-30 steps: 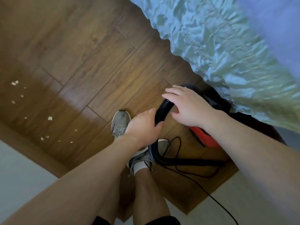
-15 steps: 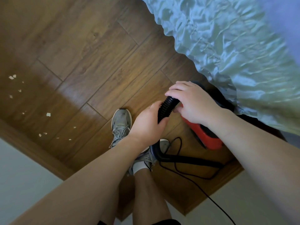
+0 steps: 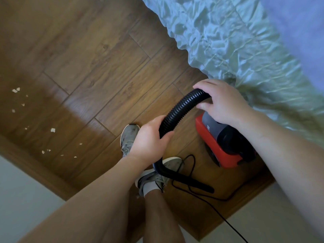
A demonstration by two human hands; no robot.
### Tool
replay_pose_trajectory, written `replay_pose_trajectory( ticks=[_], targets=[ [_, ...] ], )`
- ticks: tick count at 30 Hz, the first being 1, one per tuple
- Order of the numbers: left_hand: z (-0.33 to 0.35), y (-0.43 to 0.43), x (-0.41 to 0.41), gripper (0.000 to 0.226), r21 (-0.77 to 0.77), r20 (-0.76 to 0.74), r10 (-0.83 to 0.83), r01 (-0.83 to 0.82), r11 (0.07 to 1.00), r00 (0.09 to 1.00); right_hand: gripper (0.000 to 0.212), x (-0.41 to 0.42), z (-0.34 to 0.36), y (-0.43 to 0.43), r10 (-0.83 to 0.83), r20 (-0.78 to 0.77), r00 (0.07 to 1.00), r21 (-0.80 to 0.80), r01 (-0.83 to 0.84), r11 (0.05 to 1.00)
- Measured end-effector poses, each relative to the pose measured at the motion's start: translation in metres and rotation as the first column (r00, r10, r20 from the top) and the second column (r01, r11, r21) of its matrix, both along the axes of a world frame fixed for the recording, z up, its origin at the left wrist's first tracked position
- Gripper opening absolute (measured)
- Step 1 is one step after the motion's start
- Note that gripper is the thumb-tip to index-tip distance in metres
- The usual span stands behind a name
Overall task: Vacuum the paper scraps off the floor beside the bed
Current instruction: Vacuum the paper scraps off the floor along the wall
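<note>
Because the black hose [image 3: 182,109] is ribbed and bends in a curve, it seems light and soft, and the ribs should stop it from slipping. The left hand [image 3: 149,139] grips it low and the right hand [image 3: 222,102] grips it higher, the two apart. For steering, I judge a hold nearer the stiff black tube [image 3: 189,182] below the left hand to be better. The paper scraps [image 3: 52,130] lie on the floor [image 3: 105,67] well to the left of the left hand, small and surely very light. The right hand hides where the hose joins the red vacuum [image 3: 215,146]. The tube's mouth is hard to make out, and the cord [image 3: 224,200] is cut off at the lower edge.
</note>
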State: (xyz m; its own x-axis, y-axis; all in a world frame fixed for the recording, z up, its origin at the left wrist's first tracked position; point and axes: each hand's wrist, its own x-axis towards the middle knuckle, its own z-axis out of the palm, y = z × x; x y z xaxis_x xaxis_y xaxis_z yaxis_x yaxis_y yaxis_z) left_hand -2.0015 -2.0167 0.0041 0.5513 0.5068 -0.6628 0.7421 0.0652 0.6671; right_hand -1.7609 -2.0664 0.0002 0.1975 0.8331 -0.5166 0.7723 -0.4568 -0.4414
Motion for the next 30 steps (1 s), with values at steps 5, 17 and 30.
replay_pose_trajectory(
  ticks=[5, 17, 30],
  targets=[
    [0.001, 0.008, 0.01, 0.029, 0.054, 0.02, -0.005, 0.004, 0.999, 1.0, 0.063, -0.013, 0.011, 0.013, 0.116, 0.003, 0.993, -0.006, -0.116, 0.993],
    [0.01, 0.032, 0.018, 0.036, 0.068, 0.119, 0.034, -0.042, 0.997, 0.992, 0.043, -0.023, 0.025, 0.04, 0.223, 0.072, 0.972, 0.086, -0.229, 0.97],
    [0.02, 0.044, 0.002, 0.037, 0.123, 0.121, -0.001, -0.013, 0.992, 0.993, 0.058, -0.032, 0.045, 0.053, 0.261, 0.1, 0.96, 0.057, -0.267, 0.962]
  ],
)
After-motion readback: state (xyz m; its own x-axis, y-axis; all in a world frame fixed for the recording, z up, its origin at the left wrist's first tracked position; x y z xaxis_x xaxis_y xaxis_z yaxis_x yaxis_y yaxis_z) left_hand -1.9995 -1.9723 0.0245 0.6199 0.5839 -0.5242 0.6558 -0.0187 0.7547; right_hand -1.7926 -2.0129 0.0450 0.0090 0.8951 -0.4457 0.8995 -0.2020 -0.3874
